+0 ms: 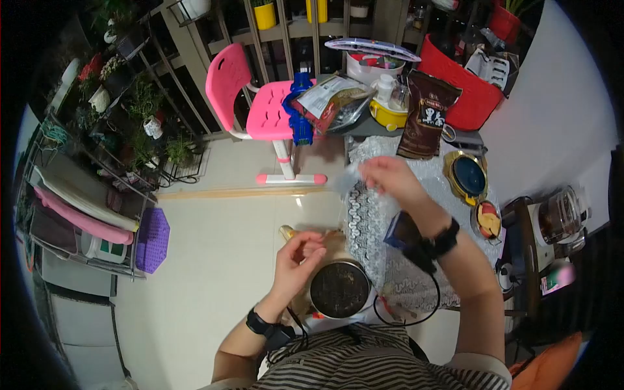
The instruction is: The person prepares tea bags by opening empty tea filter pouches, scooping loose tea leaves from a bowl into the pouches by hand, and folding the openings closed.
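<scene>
Film between your right fingertips, held up beyond the pot

You have a small, see-through film point(348, 182) pinched in your right hand point(385, 177), thumb and fingers drawn together on one edge. It sits beyond the pot point(370, 279), over the near edge of the silver cloth point(364, 227). Blur hides whether it is a flat sheet or a little bag.

Judging by its look, expect it to be almost weightless, limp and rather slick, so it could fold or slide under a loose pinch. Take it by a corner, or by two opposite edges to keep it flat.

Your left hand point(294, 265) is curled just beside the pot's left rim, thumb bent toward the fingers; I see nothing in it, but can't tell how far apart the tips are. The pot looks rigid and heavier with its dark contents point(341, 290); its outer wall would suit a two-handed hold.
</scene>
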{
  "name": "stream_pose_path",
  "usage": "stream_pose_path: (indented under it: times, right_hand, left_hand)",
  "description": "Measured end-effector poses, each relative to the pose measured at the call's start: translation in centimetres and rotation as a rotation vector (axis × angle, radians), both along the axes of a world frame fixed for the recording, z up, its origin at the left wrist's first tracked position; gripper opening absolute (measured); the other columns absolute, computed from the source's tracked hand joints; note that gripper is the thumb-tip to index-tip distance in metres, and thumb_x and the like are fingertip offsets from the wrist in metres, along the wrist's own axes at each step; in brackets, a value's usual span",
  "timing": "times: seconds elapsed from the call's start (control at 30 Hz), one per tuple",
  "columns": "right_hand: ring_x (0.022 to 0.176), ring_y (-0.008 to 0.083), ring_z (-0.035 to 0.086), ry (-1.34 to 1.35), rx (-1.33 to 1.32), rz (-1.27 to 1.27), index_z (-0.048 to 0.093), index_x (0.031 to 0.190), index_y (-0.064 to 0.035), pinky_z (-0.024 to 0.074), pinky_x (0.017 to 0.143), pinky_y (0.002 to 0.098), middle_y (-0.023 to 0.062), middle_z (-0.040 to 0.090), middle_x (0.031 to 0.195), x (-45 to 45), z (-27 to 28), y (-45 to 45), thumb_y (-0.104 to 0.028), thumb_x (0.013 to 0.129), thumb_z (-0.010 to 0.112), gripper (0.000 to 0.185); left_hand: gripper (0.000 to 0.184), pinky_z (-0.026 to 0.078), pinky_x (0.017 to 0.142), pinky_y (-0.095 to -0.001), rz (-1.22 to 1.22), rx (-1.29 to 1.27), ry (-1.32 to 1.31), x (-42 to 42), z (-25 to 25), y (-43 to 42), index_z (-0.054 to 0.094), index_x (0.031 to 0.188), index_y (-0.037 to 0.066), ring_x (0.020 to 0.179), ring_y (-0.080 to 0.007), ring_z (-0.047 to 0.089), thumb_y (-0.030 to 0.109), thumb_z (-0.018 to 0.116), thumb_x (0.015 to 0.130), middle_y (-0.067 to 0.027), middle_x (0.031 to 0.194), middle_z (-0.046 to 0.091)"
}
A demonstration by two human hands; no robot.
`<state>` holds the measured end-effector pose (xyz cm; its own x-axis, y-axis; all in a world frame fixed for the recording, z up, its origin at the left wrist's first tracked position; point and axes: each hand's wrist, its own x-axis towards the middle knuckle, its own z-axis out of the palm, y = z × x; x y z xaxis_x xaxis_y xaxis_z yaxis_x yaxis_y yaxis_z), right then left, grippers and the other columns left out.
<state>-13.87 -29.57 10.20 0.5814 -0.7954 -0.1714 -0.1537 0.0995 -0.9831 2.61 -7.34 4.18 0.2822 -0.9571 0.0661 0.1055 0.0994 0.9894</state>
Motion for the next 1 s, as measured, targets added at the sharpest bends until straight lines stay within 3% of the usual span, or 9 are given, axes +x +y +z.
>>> stream_pose_path:
  times: [0.17,0.37,0.5,0.57,0.63,0.7,0.83,0.9,1.0]
  right_hand:
    - [0.059,0.0095,0.058,-0.018,0.213,-0.399,0.066,0.083,-0.0060,0.0428,0.047,0.0240,0.0000,0.063,0.071,5.1,-4.1,-11.2,-0.021,0.087,0.068,0.015]
    - [0.053,0.0105,0.056,-0.052,0.340,-0.707,0.063,0.085,-0.0082,0.0414,0.043,0.0259,0.0001,0.061,0.068,9.5,-8.5,-19.0,-0.021,0.091,0.063,0.014]
    - [0.055,0.0123,0.056,-0.061,0.379,-0.789,0.062,0.092,-0.0114,0.0423,0.043,0.0266,0.0000,0.062,0.072,11.5,-10.7,-22.9,-0.020,0.092,0.061,0.009]
    - [0.059,0.0141,0.061,-0.096,0.375,-0.751,0.061,0.096,-0.0098,0.0497,0.047,0.0292,0.0019,0.065,0.077,12.2,-11.3,-24.6,-0.020,0.094,0.059,0.011]
    - [0.073,0.0187,0.066,-0.300,0.447,-0.559,0.058,0.105,-0.0045,0.0532,0.054,0.0289,0.0054,0.066,0.086,12.8,-10.0,-24.2,-0.017,0.095,0.059,0.015]
    - [0.080,0.0195,0.068,-0.216,0.477,-0.506,0.055,0.113,-0.0035,0.0561,0.057,0.0303,0.0069,0.067,0.094,12.7,-9.6,-23.9,-0.016,0.097,0.056,0.020]
    - [0.072,0.0091,0.065,-0.056,0.309,-0.341,0.065,0.106,-0.0054,0.0558,0.060,0.0273,0.0040,0.071,0.091,9.3,-6.4,-22.2,-0.020,0.097,0.058,0.019]
    - [0.061,0.0117,0.062,0.228,-0.198,-0.200,0.069,0.092,-0.0034,0.0494,0.053,0.0264,0.0035,0.071,0.083,6.6,-3.6,-20.4,-0.021,0.091,0.063,0.019]
    - [0.065,0.0204,0.066,0.528,-0.558,-0.062,0.072,0.082,-0.0087,0.0508,0.059,0.0329,0.0061,0.072,0.078,-1.1,-3.1,-20.2,-0.029,0.080,0.071,0.020]
  left_hand:
    - [0.021,0.046,0.077,-0.0195,0.045,0.162,0.125,1.0,-4.9,1.6,0.062,0.111,0.002,0.086,-0.0040,0.059,-0.001,0.065,0.090,0.0004,0.097,0.067]
    - [0.016,0.048,0.078,-0.0210,0.157,0.292,0.187,3.2,-5.1,3.5,0.064,0.106,0.000,0.085,-0.0057,0.060,-0.002,0.064,0.090,-0.0029,0.097,0.069]
    - [0.013,0.049,0.078,-0.0219,0.242,0.283,0.244,4.4,-7.2,4.3,0.064,0.103,0.000,0.085,-0.0074,0.061,-0.003,0.063,0.090,-0.0035,0.095,0.069]
    - [0.012,0.050,0.076,-0.0248,0.296,0.309,0.248,4.6,-7.7,4.3,0.063,0.103,0.000,0.082,-0.0109,0.062,0.001,0.063,0.091,-0.0057,0.093,0.069]
    - [0.011,0.049,0.075,-0.0245,0.300,0.334,0.275,4.9,-7.5,4.0,0.063,0.102,0.001,0.082,-0.0107,0.061,0.001,0.062,0.091,-0.0057,0.092,0.069]
    - [0.009,0.048,0.075,-0.0244,0.305,0.344,0.239,5.0,-7.2,4.0,0.063,0.100,0.001,0.084,-0.0109,0.061,0.002,0.061,0.091,-0.0054,0.093,0.068]
    - [0.012,0.048,0.076,-0.0222,0.304,0.320,0.262,5.2,-7.2,4.0,0.064,0.102,0.001,0.081,-0.0078,0.059,-0.002,0.061,0.091,-0.0028,0.091,0.067]
    - [0.011,0.047,0.075,-0.0224,0.293,0.338,0.193,5.2,-6.5,3.9,0.064,0.101,0.001,0.081,-0.0077,0.059,0.000,0.061,0.091,-0.0027,0.091,0.067]
    - [0.010,0.047,0.075,-0.0227,0.257,0.305,0.204,4.5,-6.2,4.0,0.064,0.101,0.001,0.081,-0.0078,0.059,0.000,0.061,0.091,-0.0027,0.089,0.067]
